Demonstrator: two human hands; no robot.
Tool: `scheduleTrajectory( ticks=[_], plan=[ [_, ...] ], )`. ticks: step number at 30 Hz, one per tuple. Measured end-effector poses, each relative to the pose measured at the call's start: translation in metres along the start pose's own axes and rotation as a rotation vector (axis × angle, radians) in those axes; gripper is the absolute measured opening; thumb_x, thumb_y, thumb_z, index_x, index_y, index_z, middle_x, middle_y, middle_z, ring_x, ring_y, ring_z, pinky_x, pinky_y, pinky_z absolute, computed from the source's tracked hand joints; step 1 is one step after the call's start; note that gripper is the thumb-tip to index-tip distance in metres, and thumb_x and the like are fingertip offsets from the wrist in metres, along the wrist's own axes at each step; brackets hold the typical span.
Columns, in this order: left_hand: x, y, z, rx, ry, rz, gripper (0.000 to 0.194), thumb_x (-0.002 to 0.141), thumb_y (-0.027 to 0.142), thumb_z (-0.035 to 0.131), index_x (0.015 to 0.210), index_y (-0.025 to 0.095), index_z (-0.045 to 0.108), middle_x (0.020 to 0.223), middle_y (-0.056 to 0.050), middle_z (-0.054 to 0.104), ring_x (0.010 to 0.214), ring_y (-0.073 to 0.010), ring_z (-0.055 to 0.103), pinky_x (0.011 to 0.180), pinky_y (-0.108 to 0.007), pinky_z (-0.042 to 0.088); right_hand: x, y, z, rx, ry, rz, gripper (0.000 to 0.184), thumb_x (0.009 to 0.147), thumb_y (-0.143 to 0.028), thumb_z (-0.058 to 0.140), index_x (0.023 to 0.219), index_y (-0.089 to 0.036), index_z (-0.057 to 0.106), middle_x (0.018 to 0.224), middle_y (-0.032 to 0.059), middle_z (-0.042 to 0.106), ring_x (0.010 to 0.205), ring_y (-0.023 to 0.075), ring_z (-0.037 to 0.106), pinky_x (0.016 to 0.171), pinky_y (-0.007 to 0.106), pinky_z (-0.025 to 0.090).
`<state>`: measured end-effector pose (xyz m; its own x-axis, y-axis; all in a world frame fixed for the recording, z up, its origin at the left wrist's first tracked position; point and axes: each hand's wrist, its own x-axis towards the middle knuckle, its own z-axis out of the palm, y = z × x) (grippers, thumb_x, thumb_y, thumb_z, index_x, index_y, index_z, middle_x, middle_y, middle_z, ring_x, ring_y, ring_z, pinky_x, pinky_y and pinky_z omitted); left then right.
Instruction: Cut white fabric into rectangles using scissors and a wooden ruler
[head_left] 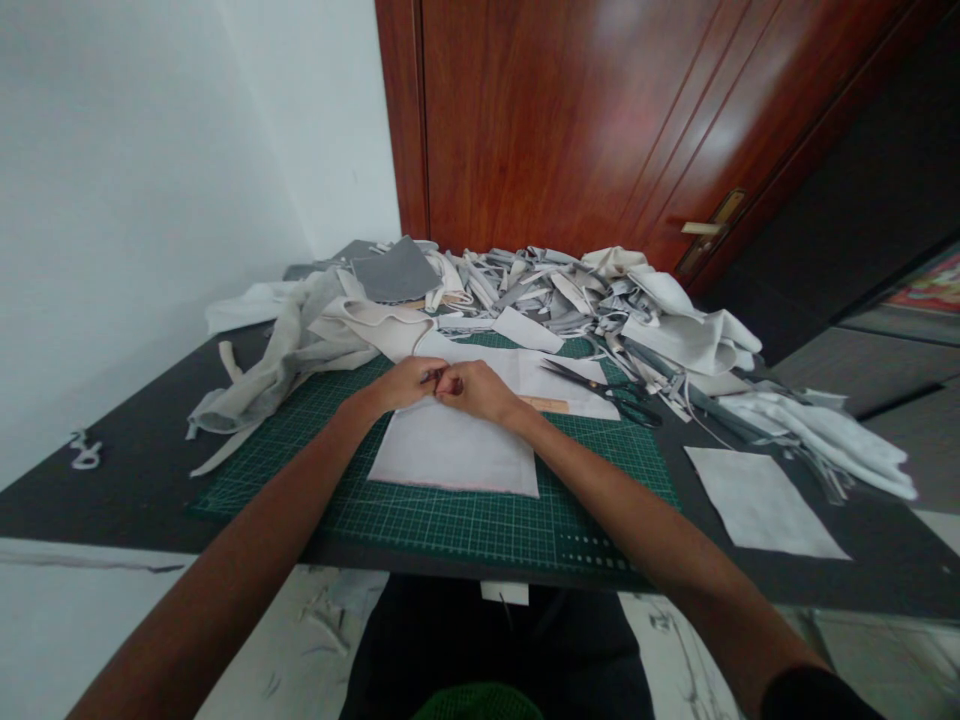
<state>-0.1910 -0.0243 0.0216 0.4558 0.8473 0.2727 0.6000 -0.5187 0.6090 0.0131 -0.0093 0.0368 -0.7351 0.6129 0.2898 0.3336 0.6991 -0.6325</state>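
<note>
The left hand (401, 383) and right hand (476, 392) are held narrow, fingertips meeting over a white cloth (450, 450) laid on a green cutting mat (435, 525); whether the cloth is gripped cannot be told. Scissors (604, 392) are laid beside a ruler (544, 405), below a heap of fabric scraps (540, 300).

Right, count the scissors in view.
1. The scissors lie at the right edge of the green cutting mat, just below the scraps. Others could be hidden under the scraps.
</note>
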Motion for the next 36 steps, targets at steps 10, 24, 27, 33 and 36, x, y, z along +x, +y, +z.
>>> scheduleTrajectory(
  ticks=[10, 24, 27, 33, 36],
  plan=[
    [0.002, -0.002, -0.005, -0.01, -0.024, -0.033, 0.024, 0.083, 0.037, 0.059, 0.071, 0.017, 0.059, 0.067, 0.002, 0.058, 0.066, -0.0144, 0.052, 0.063, -0.024, 0.039, 0.001, -0.005, 0.001, -0.108, -0.011, -0.016, 0.012, 0.083, -0.007, 0.069, 0.079, -0.016, 0.076, 0.079, 0.002, 0.076, 0.071, 0.013, 0.065, 0.067, 0.023, 0.041],
    [0.0, 0.003, -0.004, 0.047, -0.051, -0.003, 0.043, 0.1, 0.05, 0.052, 0.103, 0.016, 0.077, 0.095, -0.007, 0.074, 0.089, -0.019, 0.067, 0.083, -0.027, 0.05, -0.067, 0.031, -0.061, -0.042, 0.011, 0.097, 0.009, 0.079, -0.01, 0.071, 0.073, -0.014, 0.076, 0.069, 0.0011, 0.073, 0.061, 0.0112, 0.061, 0.064, 0.022, 0.043],
    [-0.001, 0.006, -0.006, 0.101, -0.065, 0.036, 0.047, 0.102, 0.052, 0.05, 0.115, 0.016, 0.076, 0.101, -0.009, 0.072, 0.092, -0.02, 0.066, 0.086, -0.029, 0.05, -0.081, 0.04, -0.063, 0.188, 0.033, 0.114, 0.012, 0.083, -0.026, 0.073, 0.08, -0.015, 0.076, 0.072, 0.0018, 0.073, 0.064, 0.0124, 0.061, 0.063, 0.023, 0.045],
    [-0.007, 0.024, -0.009, 0.259, -0.117, 0.102, 0.039, 0.097, 0.052, 0.059, 0.11, 0.018, 0.073, 0.105, -0.01, 0.07, 0.101, -0.0245, 0.064, 0.094, -0.034, 0.048, -0.099, 0.05, -0.057, 0.501, 0.319, 0.151, 0.038, 0.081, -0.055, 0.077, 0.086, -0.018, 0.072, 0.08, 0.0018, 0.07, 0.071, 0.0146, 0.059, 0.068, 0.026, 0.047],
    [-0.009, 0.034, -0.01, 0.373, -0.128, -0.011, 0.029, 0.094, 0.046, 0.059, 0.101, 0.019, 0.068, 0.094, -0.006, 0.069, 0.085, -0.0219, 0.064, 0.08, -0.03, 0.048, -0.103, 0.051, -0.056, 0.534, 0.446, 0.11, 0.038, 0.083, -0.056, 0.076, 0.087, -0.019, 0.07, 0.082, 0.0018, 0.067, 0.077, 0.0164, 0.059, 0.073, 0.028, 0.048]
  ],
)
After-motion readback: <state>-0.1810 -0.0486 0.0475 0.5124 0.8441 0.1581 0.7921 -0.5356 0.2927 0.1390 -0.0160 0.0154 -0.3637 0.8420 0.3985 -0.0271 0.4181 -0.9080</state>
